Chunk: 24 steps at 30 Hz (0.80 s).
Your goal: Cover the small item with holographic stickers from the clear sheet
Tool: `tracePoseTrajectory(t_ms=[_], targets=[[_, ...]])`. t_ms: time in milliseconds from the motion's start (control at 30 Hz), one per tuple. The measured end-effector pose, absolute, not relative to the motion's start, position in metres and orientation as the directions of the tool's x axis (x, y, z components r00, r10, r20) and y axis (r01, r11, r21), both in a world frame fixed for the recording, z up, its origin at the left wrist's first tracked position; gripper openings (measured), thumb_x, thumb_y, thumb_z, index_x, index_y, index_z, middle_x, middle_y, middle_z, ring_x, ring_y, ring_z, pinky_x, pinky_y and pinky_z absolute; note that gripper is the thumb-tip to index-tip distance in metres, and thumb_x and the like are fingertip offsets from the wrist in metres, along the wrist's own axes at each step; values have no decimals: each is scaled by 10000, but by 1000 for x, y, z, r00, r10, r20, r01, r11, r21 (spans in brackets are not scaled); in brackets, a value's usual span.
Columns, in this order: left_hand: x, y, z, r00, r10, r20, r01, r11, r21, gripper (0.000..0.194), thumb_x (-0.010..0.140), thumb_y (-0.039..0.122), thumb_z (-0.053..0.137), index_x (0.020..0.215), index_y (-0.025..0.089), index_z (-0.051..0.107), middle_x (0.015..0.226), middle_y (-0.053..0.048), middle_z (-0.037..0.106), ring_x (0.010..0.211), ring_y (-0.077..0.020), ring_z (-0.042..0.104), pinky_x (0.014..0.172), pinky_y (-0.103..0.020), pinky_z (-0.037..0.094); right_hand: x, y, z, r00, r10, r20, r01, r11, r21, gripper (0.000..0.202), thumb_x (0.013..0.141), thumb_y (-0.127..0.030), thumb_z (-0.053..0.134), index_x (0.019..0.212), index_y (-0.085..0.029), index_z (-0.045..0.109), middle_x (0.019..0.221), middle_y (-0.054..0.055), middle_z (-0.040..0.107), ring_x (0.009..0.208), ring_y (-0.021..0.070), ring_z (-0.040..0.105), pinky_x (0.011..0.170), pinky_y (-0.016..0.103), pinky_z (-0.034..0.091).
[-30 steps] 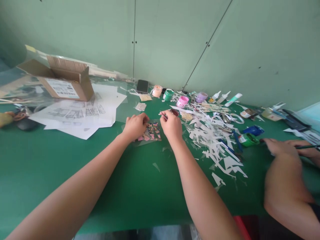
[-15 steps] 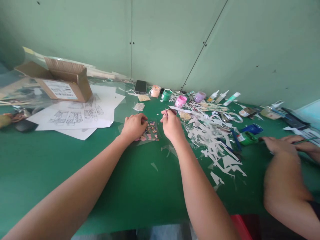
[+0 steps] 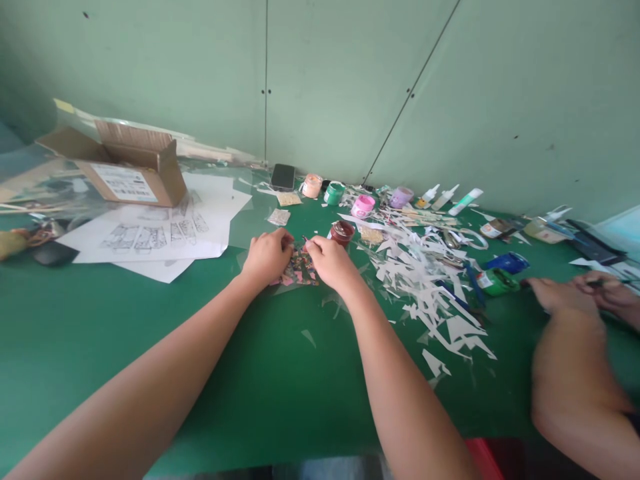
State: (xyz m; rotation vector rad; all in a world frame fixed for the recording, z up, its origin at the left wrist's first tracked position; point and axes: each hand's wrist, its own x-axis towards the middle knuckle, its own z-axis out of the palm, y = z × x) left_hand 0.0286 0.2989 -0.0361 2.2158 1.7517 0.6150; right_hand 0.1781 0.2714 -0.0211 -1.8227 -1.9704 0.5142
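Note:
My left hand [image 3: 266, 256], its fingers curled, holds the left edge of a small flat piece with a multicoloured pink and dark pattern [image 3: 303, 273]. The piece lies on the green table [image 3: 300, 380], partly covered by both hands, with clear film under its near edge. My right hand [image 3: 331, 261] pinches a thin stick-like tool [image 3: 305, 239] over the piece's far right part. Most of that tool is hidden by the fingers. Just beyond the right hand stands an open jar of dark red paint [image 3: 342, 231].
White paper scraps [image 3: 425, 280] spread on the right. Pink [image 3: 363, 206], green [image 3: 333, 193] and peach [image 3: 312, 185] jars stand at the back. A cardboard box [image 3: 133, 170] and printed sheets [image 3: 150, 233] lie left. A co-worker's hands [image 3: 565, 295] are at the far right.
My right hand has moved left from in front of the dark red jar to the patterned piece, uncovering the jar. The left hand stays at the piece. The view has shifted slightly.

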Motion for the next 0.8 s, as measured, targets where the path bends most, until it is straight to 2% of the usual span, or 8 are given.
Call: tracePoseTrajectory(t_ms=[133,267,433,633,800], targets=[[29,298,-35,187,969,159,869,-239,433,279,890,168,511,1118,195,669,1137,-86,763,1115,-295,669,977,-416,462,181,267,-16,-44,999,21,871,48,-490,247,982,-249,448,1012,-224,692,976,76,766,903,227,697,695,264,412],[28,298,-35,187,969,161,862,-240,446,288,898,167,502,1137,196,660,1155,-82,762,1133,-294,664,987,-424,459,178,264,-12,-50,998,-34,864,26,-503,193,948,-232,547,1109,-214,651,919,65,763,856,215,698,691,262,432],[27,298,-37,190,967,172,859,-248,448,294,895,167,492,1139,185,656,1119,-87,767,1111,-305,673,976,-447,461,172,262,-14,-45,989,-140,845,-37,-534,208,961,-222,522,1160,-204,578,911,61,746,724,188,680,666,269,467],[27,300,-41,189,963,194,857,-258,446,305,889,168,476,1134,187,657,1084,-94,769,1097,-309,674,963,-458,466,170,261,-16,-16,990,-143,843,-63,-535,207,977,-205,456,1153,-203,563,913,65,744,738,194,690,734,297,507],[27,300,-41,187,963,192,861,-255,441,313,889,159,460,1130,191,658,1073,-95,770,1085,-307,673,953,-453,468,167,260,-13,-12,988,-152,861,-67,-505,216,972,-215,481,1171,-203,563,927,71,752,746,202,704,740,294,498]])
